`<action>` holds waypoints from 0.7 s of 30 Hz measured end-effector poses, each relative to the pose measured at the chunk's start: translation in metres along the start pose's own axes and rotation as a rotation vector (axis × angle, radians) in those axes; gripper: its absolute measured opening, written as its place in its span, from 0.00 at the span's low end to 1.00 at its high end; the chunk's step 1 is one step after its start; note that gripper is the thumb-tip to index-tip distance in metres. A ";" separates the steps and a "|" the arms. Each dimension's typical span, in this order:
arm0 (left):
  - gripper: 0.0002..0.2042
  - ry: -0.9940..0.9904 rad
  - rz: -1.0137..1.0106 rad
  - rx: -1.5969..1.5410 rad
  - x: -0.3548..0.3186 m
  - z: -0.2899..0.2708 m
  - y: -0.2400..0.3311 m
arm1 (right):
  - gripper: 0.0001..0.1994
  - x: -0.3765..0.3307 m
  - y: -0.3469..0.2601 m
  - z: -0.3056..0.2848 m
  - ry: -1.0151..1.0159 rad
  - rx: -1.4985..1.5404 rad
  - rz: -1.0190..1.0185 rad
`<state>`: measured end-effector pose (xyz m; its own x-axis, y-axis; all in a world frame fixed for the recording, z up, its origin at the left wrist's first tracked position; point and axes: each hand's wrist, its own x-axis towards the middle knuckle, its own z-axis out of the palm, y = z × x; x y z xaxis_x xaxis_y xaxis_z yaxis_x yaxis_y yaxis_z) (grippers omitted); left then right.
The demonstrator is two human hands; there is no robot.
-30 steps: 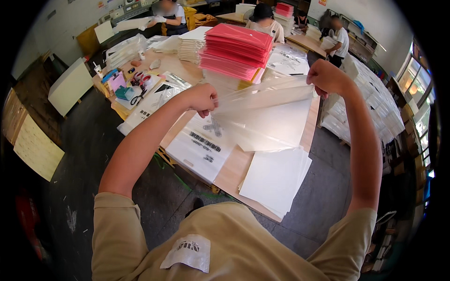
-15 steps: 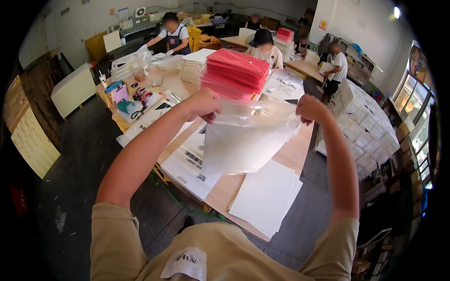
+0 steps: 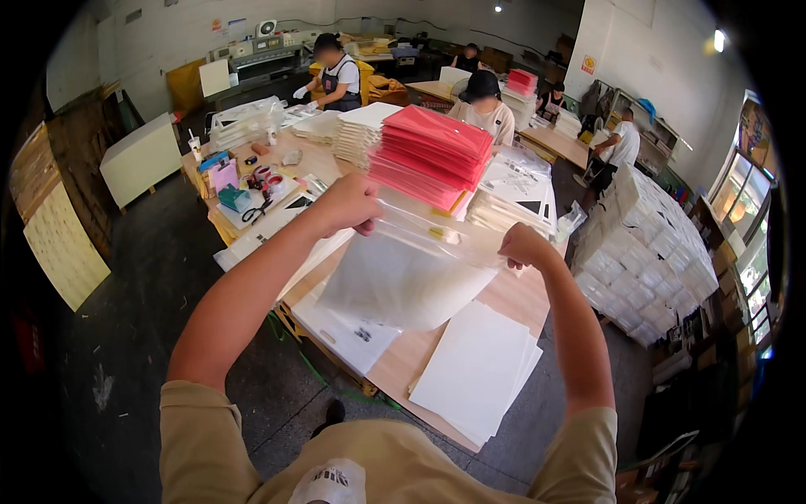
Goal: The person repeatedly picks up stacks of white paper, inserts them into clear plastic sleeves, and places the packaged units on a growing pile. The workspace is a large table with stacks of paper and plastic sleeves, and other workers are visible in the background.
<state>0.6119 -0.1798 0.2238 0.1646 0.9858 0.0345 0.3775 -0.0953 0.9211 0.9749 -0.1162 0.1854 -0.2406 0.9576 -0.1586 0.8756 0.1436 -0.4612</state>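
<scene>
A clear plastic bag [image 3: 411, 290] with white, sheet-like contents hangs tilted over the table, stretched between my hands. My left hand [image 3: 353, 204] is closed on its upper left corner. At the upper right corner my right hand [image 3: 527, 247] pinches the film, fingers curled. Beneath the bag lie flat white printed bags [image 3: 348, 340], partly covered by it. Just right of them, a loose pile of white sheets [image 3: 472, 370] rests near the table's front edge. Beyond my hands rises a tall stack of red-pink packets [image 3: 432, 160].
Scissors [image 3: 255, 212], tape rolls [image 3: 270, 181] and small boxes crowd the table's left side. White stacks [image 3: 363, 134] stand beside the red packets. A co-worker [image 3: 483, 109] sits across the table; another [image 3: 337, 77] works at the far left. Wrapped bundles [image 3: 646, 252] are piled on the right.
Both hands have come lower, the right one also inward to the left. The bag has sunk with them and leans more, its lower edge shifted left. The view has tilted slightly.
</scene>
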 end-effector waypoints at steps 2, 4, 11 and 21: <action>0.19 0.003 0.018 0.157 -0.003 -0.017 0.004 | 0.08 -0.002 -0.004 -0.018 0.047 0.115 -0.039; 0.19 -0.007 -0.048 0.191 -0.003 -0.043 -0.001 | 0.06 -0.001 -0.027 -0.026 0.124 0.241 -0.099; 0.14 0.006 -0.197 0.132 0.016 -0.123 -0.028 | 0.07 0.019 -0.103 -0.044 0.197 0.373 -0.139; 0.18 0.191 0.119 0.090 0.081 -0.286 -0.073 | 0.13 0.116 -0.262 0.000 0.243 0.915 -0.165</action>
<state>0.3371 -0.0535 0.2702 0.0407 0.9744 0.2213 0.4465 -0.2159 0.8684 0.7171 -0.0431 0.2878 -0.1480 0.9832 0.1069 0.1478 0.1289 -0.9806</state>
